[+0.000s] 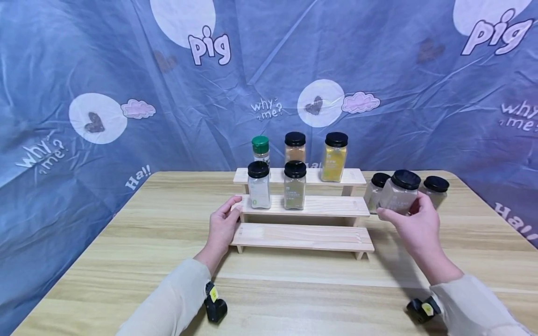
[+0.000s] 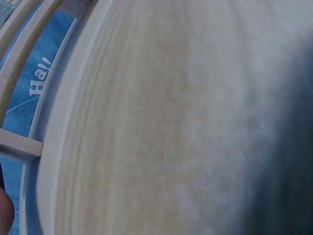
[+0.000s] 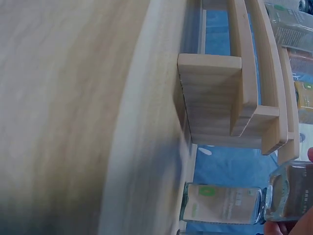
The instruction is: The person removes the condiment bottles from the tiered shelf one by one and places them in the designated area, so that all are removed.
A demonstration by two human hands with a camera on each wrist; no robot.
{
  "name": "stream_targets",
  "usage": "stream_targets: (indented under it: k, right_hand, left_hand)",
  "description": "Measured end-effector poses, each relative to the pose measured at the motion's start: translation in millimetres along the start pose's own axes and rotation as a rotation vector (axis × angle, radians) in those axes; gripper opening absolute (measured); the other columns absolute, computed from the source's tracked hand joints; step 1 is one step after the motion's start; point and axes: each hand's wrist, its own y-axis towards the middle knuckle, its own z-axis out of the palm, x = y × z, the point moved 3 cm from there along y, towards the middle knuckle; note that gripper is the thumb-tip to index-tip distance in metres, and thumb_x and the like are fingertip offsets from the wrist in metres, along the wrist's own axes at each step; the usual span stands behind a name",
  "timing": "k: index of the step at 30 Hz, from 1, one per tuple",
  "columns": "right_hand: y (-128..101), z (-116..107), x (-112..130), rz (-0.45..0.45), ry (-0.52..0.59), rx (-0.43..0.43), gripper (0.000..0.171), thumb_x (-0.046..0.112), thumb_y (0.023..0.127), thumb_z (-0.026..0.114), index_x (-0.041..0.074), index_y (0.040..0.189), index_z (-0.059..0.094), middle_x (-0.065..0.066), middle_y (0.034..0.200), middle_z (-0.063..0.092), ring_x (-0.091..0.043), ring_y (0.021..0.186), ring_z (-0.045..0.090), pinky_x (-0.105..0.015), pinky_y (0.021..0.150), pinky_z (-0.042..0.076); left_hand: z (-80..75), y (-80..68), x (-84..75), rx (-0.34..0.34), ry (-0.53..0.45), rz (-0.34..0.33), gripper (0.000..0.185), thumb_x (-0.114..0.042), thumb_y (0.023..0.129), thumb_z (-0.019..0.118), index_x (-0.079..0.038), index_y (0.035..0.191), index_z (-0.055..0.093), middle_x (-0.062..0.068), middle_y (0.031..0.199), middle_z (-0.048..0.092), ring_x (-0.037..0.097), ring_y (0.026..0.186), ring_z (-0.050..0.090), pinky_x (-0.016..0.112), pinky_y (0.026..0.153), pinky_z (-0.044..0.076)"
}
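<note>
A three-tier wooden spice rack (image 1: 302, 235) stands on the table. My left hand (image 1: 222, 224) grips the left end of its middle tier between thumb and fingers. Off the rack's right end, my right hand (image 1: 420, 224) holds a square glass spice jar (image 1: 399, 196) with a black lid, raised and slightly tilted. In the right wrist view this jar (image 3: 293, 191) shows its glass base and greyish-brown contents. Behind it, two more black-lidded jars, one on the left (image 1: 373, 193) and one on the right (image 1: 437, 190), stand on the table, partly hidden by the held jar and hand.
On the middle tier stand a pale jar (image 1: 259, 189) and a cumin powder jar (image 1: 295, 191). The top tier bears a green-capped bottle (image 1: 260, 148), a brown-filled jar (image 1: 295, 151) and a yellow-filled jar (image 1: 334, 161). A blue printed cloth (image 1: 269, 70) hangs behind the table (image 1: 311, 303).
</note>
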Motion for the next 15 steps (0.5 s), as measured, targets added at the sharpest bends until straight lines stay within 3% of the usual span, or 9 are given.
stream_targets:
  k: [8, 15]
  right_hand:
    - [2.2, -1.8, -6.2, 0.002, -0.122, 0.05, 0.074, 0.019, 0.071, 0.078, -0.002, 0.131, 0.039, -0.008, 0.106, 0.052, 0.001, 0.079, 0.043, -0.01, 0.065, 0.038]
    - [2.7, -1.0, -10.1, -0.003, -0.196, 0.112, 0.074, 0.024, 0.07, 0.08, -0.003, 0.127, 0.04, -0.02, 0.113, 0.054, -0.001, 0.078, 0.045, -0.012, 0.064, 0.039]
  left_hand:
    - [-0.5, 0.0, 0.2, -0.006, -0.002, 0.005, 0.03, -0.003, 0.086, 0.057, -0.002, 0.115, 0.064, 0.008, 0.094, 0.068, 0.001, 0.074, 0.06, 0.017, 0.068, 0.051]
    - [-0.5, 0.2, 0.3, -0.013, 0.01, 0.006, 0.029, -0.003, 0.085, 0.058, -0.003, 0.114, 0.064, 0.005, 0.093, 0.068, 0.0, 0.072, 0.059, 0.015, 0.068, 0.049]
